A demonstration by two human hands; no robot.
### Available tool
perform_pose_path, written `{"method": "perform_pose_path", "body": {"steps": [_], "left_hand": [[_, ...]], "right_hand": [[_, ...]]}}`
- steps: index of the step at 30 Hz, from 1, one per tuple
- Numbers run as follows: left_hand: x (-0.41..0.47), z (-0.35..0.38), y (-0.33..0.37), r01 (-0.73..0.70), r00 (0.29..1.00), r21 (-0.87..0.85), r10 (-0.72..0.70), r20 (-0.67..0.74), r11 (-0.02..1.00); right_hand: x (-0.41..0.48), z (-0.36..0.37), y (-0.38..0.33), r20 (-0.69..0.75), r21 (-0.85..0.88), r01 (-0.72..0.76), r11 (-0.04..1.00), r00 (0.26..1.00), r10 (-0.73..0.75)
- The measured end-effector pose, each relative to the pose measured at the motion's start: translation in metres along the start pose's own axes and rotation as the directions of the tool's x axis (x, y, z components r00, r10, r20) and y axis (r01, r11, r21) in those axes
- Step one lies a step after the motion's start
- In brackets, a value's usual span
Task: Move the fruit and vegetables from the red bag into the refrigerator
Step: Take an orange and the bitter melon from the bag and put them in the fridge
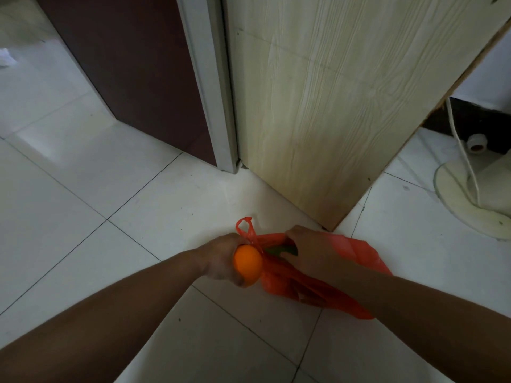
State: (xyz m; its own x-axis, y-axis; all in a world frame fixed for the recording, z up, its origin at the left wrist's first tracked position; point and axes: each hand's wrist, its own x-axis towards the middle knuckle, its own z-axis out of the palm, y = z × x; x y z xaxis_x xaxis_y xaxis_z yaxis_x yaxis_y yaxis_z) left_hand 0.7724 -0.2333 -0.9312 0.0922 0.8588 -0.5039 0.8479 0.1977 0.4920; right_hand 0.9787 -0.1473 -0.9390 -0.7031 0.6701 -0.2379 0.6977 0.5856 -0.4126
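View: head-mounted, wide-angle. The camera sits above the scene and faces forward and steeply down onto the tiled floor (83, 217). Both forearms enter from the bottom corners and converge just below frame centre. There the left hand (221, 258), holding an orange (247, 265), and the right hand (307, 250) meet at the bag (367, 255). This zone lies near the lens. The upper half takes in a dark panel (132, 64) at left and a pale wood panel (318, 106) at centre, both seen from above. A fan base (464, 200) sits at the right edge.
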Motion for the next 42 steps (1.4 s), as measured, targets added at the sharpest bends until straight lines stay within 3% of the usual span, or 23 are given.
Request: {"method": "perform_pose_path", "body": {"steps": [8, 11, 15, 18, 26, 34, 42], "left_hand": [[0.007, 0.002, -0.012, 0.006, 1.000, -0.031, -0.005, 0.011, 1.000], [0.008, 0.005, -0.013, 0.007, 1.000, -0.033, -0.007, 0.006, 0.999], [0.009, 0.006, -0.015, 0.009, 1.000, -0.028, -0.009, 0.017, 1.000], [0.010, 0.003, -0.014, 0.009, 0.999, -0.019, -0.009, 0.031, 1.000], [0.008, -0.008, -0.007, 0.009, 0.997, 0.049, -0.013, 0.080, 0.999], [-0.004, -0.002, -0.006, -0.102, 0.993, 0.033, 0.100, 0.055, 0.994], [-0.008, -0.007, 0.002, -0.104, 0.995, -0.014, 0.104, 0.007, 0.994]], "right_hand": [[0.007, 0.007, -0.004, 0.060, 0.114, 0.135, 0.984, 0.988, -0.142], [0.011, 0.016, -0.001, 0.118, 0.119, 0.114, 0.986, 0.985, -0.128], [0.018, 0.022, -0.002, 0.053, 0.152, 0.055, 0.987, 0.997, -0.064], [0.022, 0.020, -0.001, 0.046, 0.194, 0.084, 0.977, 0.994, -0.094], [0.015, 0.012, 0.010, 0.154, 0.001, -0.001, 1.000, 0.988, 0.001], [0.004, 0.005, 0.006, 0.182, 0.019, 0.019, 1.000, 0.983, -0.023], [-0.001, -0.001, 0.005, 0.239, 0.041, 0.047, 0.998, 0.969, -0.056]]}}
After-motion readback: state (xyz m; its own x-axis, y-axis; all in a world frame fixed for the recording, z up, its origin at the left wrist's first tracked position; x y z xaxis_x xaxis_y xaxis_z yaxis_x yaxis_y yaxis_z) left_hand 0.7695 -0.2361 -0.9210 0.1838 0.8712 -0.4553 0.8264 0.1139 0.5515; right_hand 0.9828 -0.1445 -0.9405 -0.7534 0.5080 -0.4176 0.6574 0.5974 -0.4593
